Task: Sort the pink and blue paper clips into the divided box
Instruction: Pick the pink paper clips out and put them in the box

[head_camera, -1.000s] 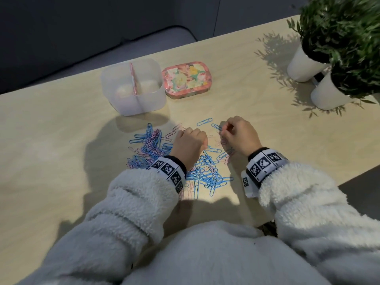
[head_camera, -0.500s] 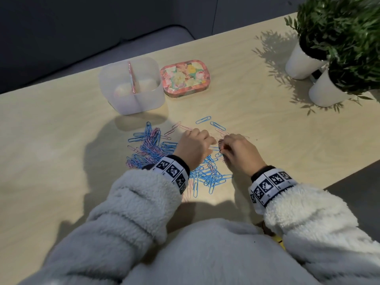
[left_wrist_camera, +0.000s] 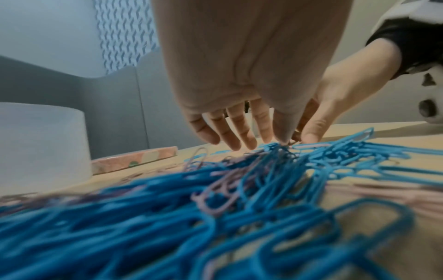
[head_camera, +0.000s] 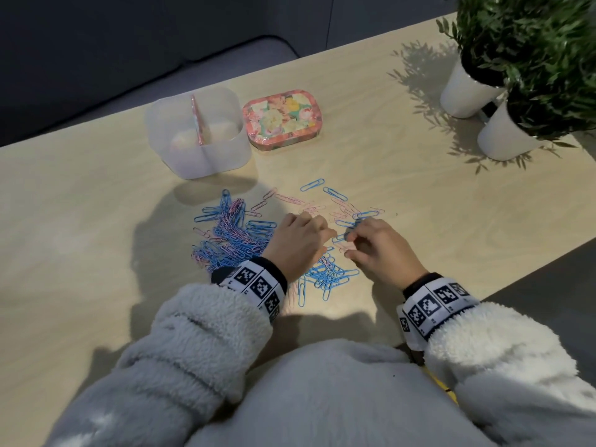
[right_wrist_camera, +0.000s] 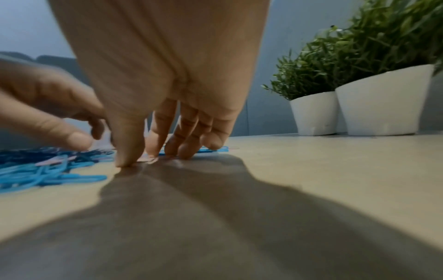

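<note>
A tangled pile of blue and pink paper clips [head_camera: 232, 240] lies on the wooden table, with loose ones scattered to its right. Behind it stands the translucent divided box [head_camera: 206, 159] with a pink divider. My left hand [head_camera: 324, 235] hovers over the pile's right part, fingers [left_wrist_camera: 239, 140] hanging relaxed just above the clips [left_wrist_camera: 167, 208] and holding nothing. My right hand [head_camera: 350, 240] is beside it, fingers curled. Its thumb and forefinger tips [right_wrist_camera: 124, 161] meet on a clip lying on the table; the clip's colour is unclear.
A flowered pink tin [head_camera: 283, 119] sits right of the box. Two white pots with green plants [head_camera: 503, 130] stand at the far right. The table's edge [head_camera: 532, 266] runs diagonally to the right of my right hand. Bare wood lies left of the pile.
My right hand has drawn back toward me and closer to the left hand, and its fingertips have come down onto the clips. The left hand has barely shifted.
</note>
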`<state>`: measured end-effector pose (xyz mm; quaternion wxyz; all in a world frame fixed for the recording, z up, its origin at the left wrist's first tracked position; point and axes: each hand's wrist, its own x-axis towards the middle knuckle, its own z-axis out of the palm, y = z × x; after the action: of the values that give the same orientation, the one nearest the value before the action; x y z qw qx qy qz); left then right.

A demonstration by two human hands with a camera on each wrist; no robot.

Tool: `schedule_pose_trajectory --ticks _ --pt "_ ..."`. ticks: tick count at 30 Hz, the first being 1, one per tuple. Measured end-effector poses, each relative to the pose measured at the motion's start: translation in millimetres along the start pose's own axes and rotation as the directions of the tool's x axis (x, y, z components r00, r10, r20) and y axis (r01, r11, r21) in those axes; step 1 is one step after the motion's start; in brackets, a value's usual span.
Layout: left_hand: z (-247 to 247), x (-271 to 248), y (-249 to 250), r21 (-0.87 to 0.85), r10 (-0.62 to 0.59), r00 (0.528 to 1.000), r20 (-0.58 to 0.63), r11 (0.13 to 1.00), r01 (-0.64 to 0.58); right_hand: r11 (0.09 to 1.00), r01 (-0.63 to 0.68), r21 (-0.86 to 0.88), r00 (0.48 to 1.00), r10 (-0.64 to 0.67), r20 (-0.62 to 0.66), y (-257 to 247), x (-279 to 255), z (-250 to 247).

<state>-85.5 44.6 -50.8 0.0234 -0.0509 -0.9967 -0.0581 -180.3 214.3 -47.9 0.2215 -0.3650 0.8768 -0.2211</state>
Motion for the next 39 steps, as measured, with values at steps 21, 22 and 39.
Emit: schedule_pose_trajectory --ticks 21,22,39 --pt "7.1 -3.7 9.6 -0.021 0.078 0.996 0.045 0.997 -0.077 0.976 -0.159 0.147 0.983 0.17 -0.068 17.4 12.2 -37.0" --pt "6.7 -3.6 9.6 -0.018 0.077 0.997 0.021 0.997 -0.077 0.98 -0.164 0.117 0.985 0.169 -0.034 18.2 8.3 -34.7" --pt "20.7 14.3 47.4 0.005 0.228 0.962 0.148 0.973 -0.231 0.983 -0.182 -0.037 0.979 0.178 -0.101 30.5 -17.1 -23.6"
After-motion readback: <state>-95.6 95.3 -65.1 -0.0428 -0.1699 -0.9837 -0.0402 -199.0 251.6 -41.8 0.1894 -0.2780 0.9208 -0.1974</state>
